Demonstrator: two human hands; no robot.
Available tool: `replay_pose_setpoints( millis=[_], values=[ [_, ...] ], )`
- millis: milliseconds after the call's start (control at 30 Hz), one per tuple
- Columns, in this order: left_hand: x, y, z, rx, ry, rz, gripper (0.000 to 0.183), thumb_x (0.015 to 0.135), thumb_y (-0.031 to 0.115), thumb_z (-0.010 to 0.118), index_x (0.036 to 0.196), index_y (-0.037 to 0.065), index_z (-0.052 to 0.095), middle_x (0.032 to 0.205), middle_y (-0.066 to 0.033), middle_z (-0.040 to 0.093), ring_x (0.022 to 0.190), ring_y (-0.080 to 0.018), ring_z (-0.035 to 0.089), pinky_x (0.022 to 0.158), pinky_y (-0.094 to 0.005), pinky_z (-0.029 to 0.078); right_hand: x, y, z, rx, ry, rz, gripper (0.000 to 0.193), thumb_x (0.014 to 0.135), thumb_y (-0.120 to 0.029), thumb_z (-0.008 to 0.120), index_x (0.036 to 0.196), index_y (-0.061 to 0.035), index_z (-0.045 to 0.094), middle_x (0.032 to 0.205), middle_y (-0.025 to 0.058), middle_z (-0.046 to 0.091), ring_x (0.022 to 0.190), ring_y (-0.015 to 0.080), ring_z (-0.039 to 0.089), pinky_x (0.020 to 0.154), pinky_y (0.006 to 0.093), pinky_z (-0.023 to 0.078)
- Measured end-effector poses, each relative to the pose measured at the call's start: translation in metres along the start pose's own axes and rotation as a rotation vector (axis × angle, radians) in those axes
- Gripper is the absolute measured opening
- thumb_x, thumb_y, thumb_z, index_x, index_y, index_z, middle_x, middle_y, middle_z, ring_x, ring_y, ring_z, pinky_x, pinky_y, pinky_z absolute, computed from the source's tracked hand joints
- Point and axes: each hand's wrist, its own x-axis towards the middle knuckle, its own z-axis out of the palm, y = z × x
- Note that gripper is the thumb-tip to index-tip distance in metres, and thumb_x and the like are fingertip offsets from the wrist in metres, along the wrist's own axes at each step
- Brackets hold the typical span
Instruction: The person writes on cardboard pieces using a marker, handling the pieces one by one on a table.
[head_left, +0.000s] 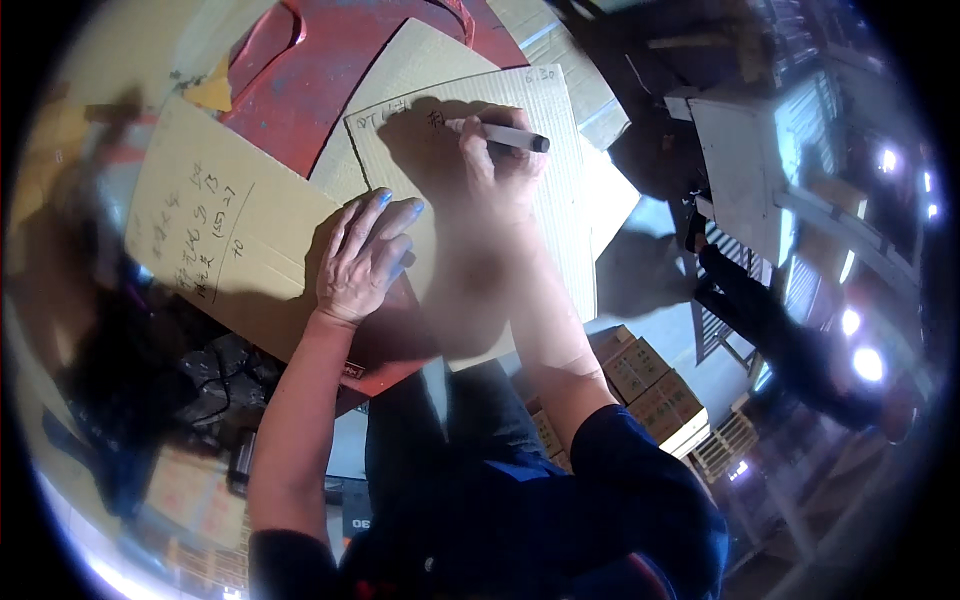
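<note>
A marker pen (512, 136) with a pale barrel and dark end is gripped in my right hand (500, 170). Its tip meets the upper part of a corrugated cardboard sheet (562, 230), where dark handwriting shows. My left hand (358, 260) lies by the sheet's left edge, holding nothing, its fingers extended and somewhat apart, with blue on the fingertips. Left of that hand is a second cardboard sheet (270, 270) covered with handwritten lines. Another piece of cardboard (405, 65) lies partly under the written sheet. All rest on a red surface (300, 130).
Several brown cartons (650, 385) are stacked to my right, beyond my right elbow. A white cabinet-like box (735, 170) stands at the far right. Another person in dark clothing (790, 350) is at the right side. Black bags or sheeting (215, 385) lie at the lower left.
</note>
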Motion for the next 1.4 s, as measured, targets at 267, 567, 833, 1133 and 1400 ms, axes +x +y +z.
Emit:
replay_pose_setpoints(
  millis=[267, 567, 833, 1133, 1400],
  values=[
    [0.002, 0.001, 0.0, -0.001, 0.015, 0.007, 0.024, 0.09, 0.017, 0.067, 0.109, 0.014, 0.053, 0.151, 0.0017, 0.058, 0.144, -0.0321, 0.047, 0.118, -0.0518, 0.039, 0.004, -0.011, 0.005, -0.052, 0.087, -0.038, 0.011, 0.091, -0.007, 0.072, 0.1, -0.0014, 0.067, 0.086, 0.0092, 0.071, 0.076, 0.0188, 0.07, 0.07, 0.0311, 0.056],
    [0.002, 0.001, 0.0, 0.019, 0.006, 0.006, 0.027, 0.088, 0.017, 0.07, 0.107, 0.014, 0.052, 0.149, 0.0011, 0.059, 0.143, -0.0315, 0.047, 0.117, -0.0517, 0.04, 0.003, -0.011, 0.001, -0.026, 0.085, 0.014, 0.012, 0.09, -0.005, 0.073, 0.098, 0.0002, 0.066, 0.087, 0.0101, 0.071, 0.079, 0.0163, 0.069, 0.071, 0.03, 0.056],
    [0.004, 0.0, -0.002, 0.0, 0.018, 0.008, 0.026, 0.087, 0.014, 0.07, 0.108, 0.014, 0.054, 0.15, 0.0018, 0.058, 0.143, -0.032, 0.048, 0.117, -0.0521, 0.042, 0.002, -0.004, -0.002, 0.065, 0.039, 0.01, 0.015, 0.088, -0.005, 0.073, 0.101, 0.0007, 0.066, 0.088, 0.0095, 0.07, 0.079, 0.0163, 0.069, 0.072, 0.0299, 0.056],
    [0.007, 0.002, -0.002, -0.001, 0.032, 0.013, 0.022, 0.088, 0.016, 0.069, 0.104, 0.014, 0.053, 0.148, 0.0014, 0.06, 0.142, -0.0319, 0.048, 0.116, -0.0519, 0.042, 0.001, -0.001, -0.002, 0.056, 0.079, 0.011, 0.015, 0.088, -0.004, 0.073, 0.102, 0.0, 0.066, 0.086, 0.0083, 0.07, 0.076, 0.0159, 0.068, 0.07, 0.0296, 0.055],
    [0.008, 0.0, -0.002, 0.014, 0.035, 0.024, 0.026, 0.085, 0.017, 0.073, 0.103, 0.015, 0.055, 0.148, 0.0018, 0.059, 0.143, -0.0309, 0.047, 0.116, -0.0505, 0.042, 0.006, 0.007, 0.004, 0.059, 0.18, -0.066, 0.012, 0.091, -0.004, 0.073, 0.1, -0.0003, 0.066, 0.082, 0.0075, 0.067, 0.073, 0.0149, 0.067, 0.067, 0.0291, 0.054]
  ],
)
